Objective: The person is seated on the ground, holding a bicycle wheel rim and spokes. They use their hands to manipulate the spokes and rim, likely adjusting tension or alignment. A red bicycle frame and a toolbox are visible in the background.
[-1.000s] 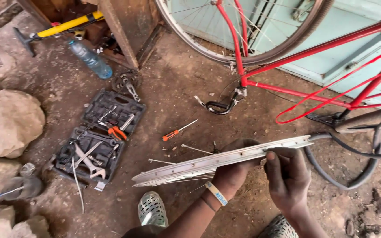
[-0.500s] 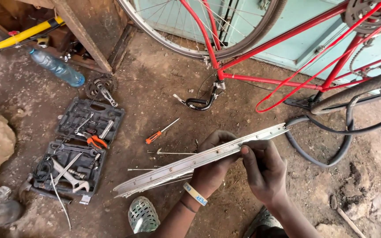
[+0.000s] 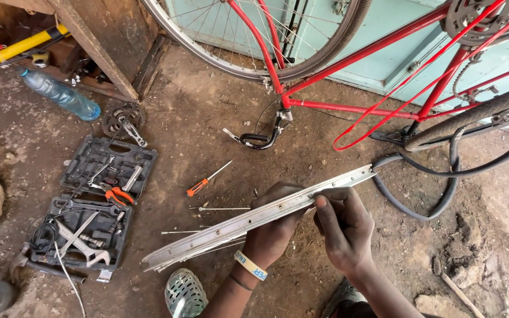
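A bare silver bicycle rim (image 3: 219, 232) lies edge-on across the middle of the head view, sloping from lower left up to the right. My left hand (image 3: 275, 232) grips it from below, fingers wrapped over its far edge; a pale wristband sits on that wrist. My right hand (image 3: 343, 227) rests against the rim's near side with the thumb pressed on its inner channel. Loose thin spokes (image 3: 219, 208) lie on the dirt just beyond the rim.
An orange-handled screwdriver (image 3: 207, 179) lies on the ground. An open black tool case (image 3: 92, 203) with spanners and pliers sits at left, near a sprocket (image 3: 120, 121) and a plastic bottle (image 3: 60, 94). An upturned red bicycle (image 3: 372, 56) and black tyre (image 3: 419, 171) stand behind.
The view has shifted down and left relative to the scene. Both hands keep hold of the rim, and my right thumb has moved onto its inner channel.
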